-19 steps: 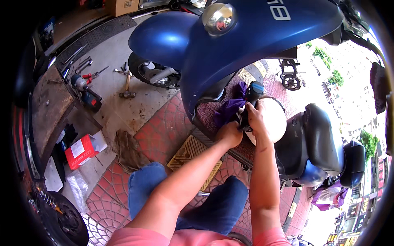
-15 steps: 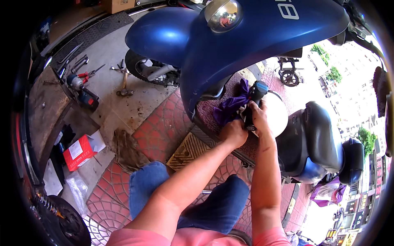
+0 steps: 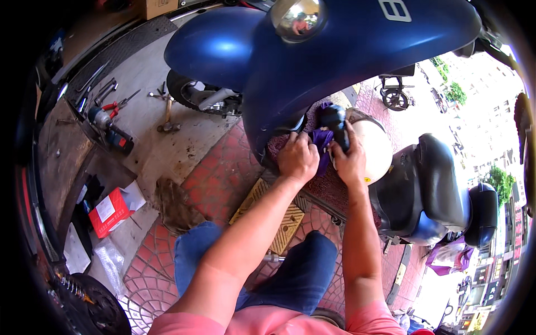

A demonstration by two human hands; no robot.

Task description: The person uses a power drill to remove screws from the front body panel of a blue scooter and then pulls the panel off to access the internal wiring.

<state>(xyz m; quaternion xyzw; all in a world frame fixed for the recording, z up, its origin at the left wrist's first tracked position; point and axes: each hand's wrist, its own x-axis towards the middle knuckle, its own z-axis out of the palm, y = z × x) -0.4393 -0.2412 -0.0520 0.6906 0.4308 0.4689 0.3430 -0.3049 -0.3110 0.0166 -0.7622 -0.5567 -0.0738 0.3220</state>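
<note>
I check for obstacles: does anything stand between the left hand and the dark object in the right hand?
Yes: the purple cloth lies between the left hand and the dark object. Nothing visible separates the right hand from that object.

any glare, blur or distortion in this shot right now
Head view: the street background at right is washed out nearly white; head view: bright sheen on the blue front fender, and reflections in the round chrome headlight; head view: fisheye bending, with black corners; head view: the black power tool at the right hand looks slightly blurred.
</note>
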